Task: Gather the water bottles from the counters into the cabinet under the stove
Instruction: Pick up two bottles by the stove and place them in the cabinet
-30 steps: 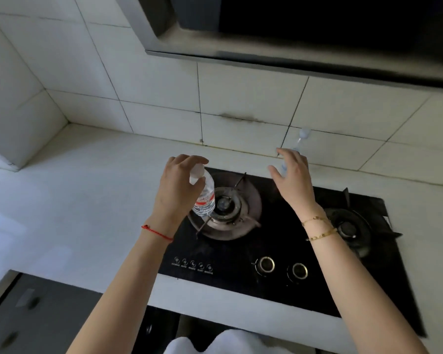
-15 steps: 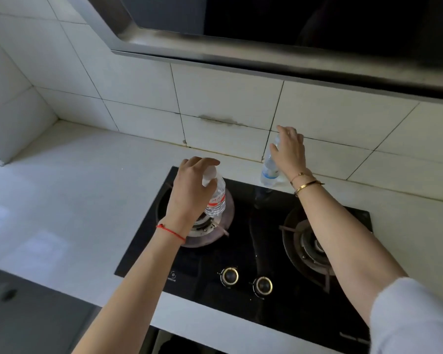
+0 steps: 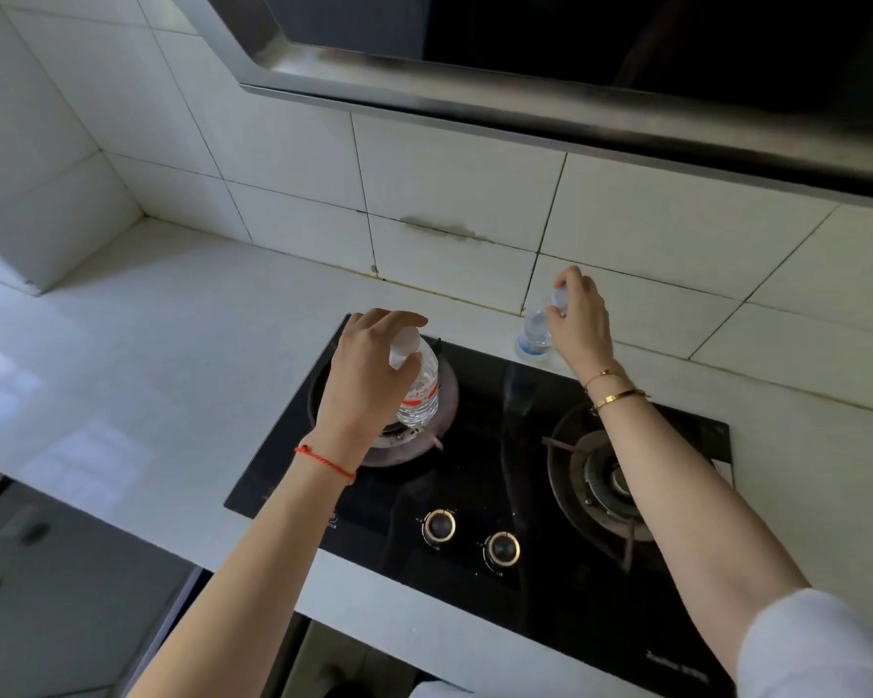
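I saw the left hand [image 3: 359,380] grasping a clear plastic red-labelled water bottle [image 3: 419,390] over the black glass stove's [image 3: 475,445] left burner. The right hand [image 3: 578,319] pinched the cap of a clear blue-labelled bottle [image 3: 535,335] at the white desk's [image 3: 172,345] back edge.

The right hand [image 3: 578,319], open a second ago, now grips the far bottle [image 3: 535,335] at its neck.

No lettering is legible: the red-and-white label on the near bottle [image 3: 418,395], the blue band on the far bottle [image 3: 534,335] and small print on the stove [image 3: 500,496] all blur.
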